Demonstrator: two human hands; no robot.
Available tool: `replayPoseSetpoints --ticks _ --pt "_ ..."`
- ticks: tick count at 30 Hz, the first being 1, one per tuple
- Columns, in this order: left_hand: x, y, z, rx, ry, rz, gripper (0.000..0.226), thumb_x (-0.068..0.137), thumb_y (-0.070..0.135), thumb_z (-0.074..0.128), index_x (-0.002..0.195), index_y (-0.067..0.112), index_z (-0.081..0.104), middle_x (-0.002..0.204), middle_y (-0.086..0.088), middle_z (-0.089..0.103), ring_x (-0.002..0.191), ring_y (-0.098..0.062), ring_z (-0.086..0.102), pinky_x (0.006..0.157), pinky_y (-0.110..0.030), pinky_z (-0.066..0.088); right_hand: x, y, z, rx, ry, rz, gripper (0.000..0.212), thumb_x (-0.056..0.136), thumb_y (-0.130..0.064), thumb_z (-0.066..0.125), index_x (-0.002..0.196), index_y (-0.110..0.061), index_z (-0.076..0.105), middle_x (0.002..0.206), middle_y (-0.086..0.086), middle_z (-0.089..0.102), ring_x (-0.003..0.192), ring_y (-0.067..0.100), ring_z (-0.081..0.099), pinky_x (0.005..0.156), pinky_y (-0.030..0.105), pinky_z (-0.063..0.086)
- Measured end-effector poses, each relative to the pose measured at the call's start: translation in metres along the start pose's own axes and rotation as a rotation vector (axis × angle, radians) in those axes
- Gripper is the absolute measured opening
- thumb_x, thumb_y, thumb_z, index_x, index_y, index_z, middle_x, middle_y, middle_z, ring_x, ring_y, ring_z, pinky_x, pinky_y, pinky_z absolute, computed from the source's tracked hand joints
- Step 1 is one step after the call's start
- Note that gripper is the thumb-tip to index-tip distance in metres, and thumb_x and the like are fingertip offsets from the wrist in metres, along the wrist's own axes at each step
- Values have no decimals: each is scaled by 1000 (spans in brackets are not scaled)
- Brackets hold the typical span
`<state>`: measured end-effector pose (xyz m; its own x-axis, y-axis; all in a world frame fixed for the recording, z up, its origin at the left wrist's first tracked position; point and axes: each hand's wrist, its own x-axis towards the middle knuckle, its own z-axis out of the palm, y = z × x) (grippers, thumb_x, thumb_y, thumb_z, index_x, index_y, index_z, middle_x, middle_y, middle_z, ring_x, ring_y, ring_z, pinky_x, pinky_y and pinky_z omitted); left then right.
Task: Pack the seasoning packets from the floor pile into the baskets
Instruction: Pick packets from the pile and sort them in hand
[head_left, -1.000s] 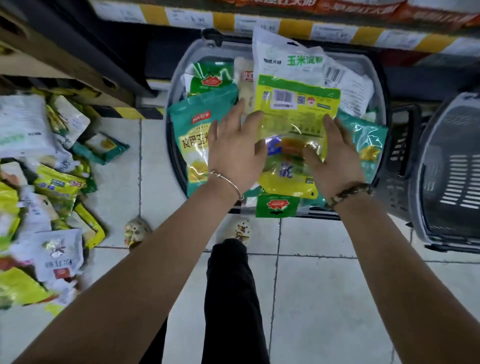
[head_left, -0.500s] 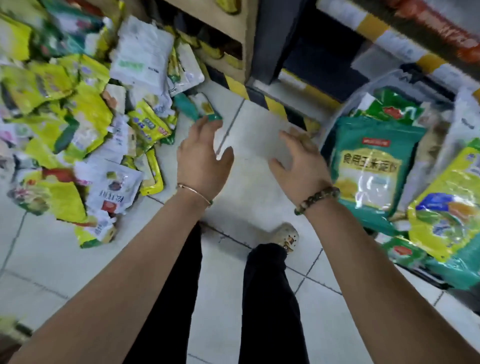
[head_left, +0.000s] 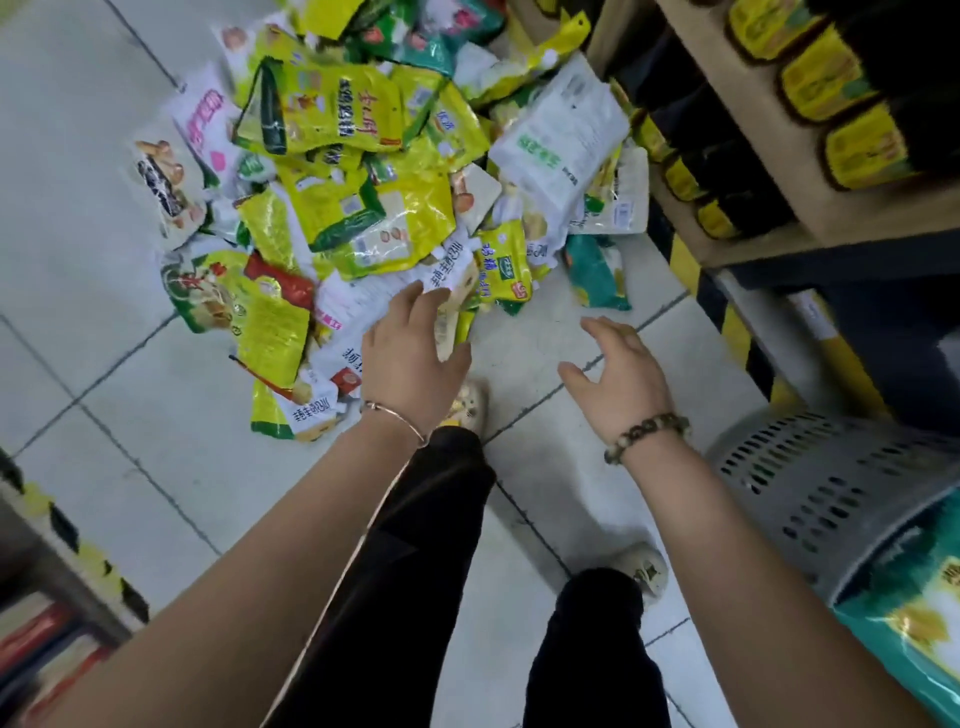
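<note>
Your left hand has its fingers straight and loose, tips at a glossy white packet whose long axis slants away up-right. The pile beyond them is flat, crinkled film, yellow, green and white, pointing every way. Your right hand spreads wide, holding nothing, over floor tile; the slotted grey plastic basket sits behind its wrist.

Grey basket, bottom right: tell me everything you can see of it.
The grey basket looks like moulded plastic, its rounded wall pierced with rows of slots. It stands on the tiled floor beside the shelf, only partly in frame. A teal packet rests on top, over its rim. Neither the left hand nor the right hand touches it.
</note>
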<state>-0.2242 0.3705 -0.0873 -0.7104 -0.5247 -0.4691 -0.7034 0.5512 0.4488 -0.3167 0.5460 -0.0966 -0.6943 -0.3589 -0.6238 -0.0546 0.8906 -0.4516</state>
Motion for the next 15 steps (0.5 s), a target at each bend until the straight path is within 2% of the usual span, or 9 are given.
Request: replayPoseSetpoints --ticks 7,12,15 --pt "51 -70 16 38 -42 -94 52 83 27 64 132 16 48 144 -10 38 104 -33 61 97 -48 40 71 -38 45 -40 -52 -2 49 86 -31 59 133 -19 49 136 6 48 121 25 48 98 34 38" --pt "104 -119 74 104 -103 -132 58 83 28 61 137 19 41 144 -7 36 120 -29 50 101 -46 37 134 -24 99 -47 -128 26 48 87 -29 58 133 -21 48 136 4 49 120 24 50 98 35 41" --pt "145 -149 110 232 -116 -157 64 83 25 61 140 17 34 148 -11 31 130 -32 37 106 -48 29 175 -9 142 62 -174 117 46 87 -28 60 132 -19 50 134 3 52 120 21 51 94 28 40"
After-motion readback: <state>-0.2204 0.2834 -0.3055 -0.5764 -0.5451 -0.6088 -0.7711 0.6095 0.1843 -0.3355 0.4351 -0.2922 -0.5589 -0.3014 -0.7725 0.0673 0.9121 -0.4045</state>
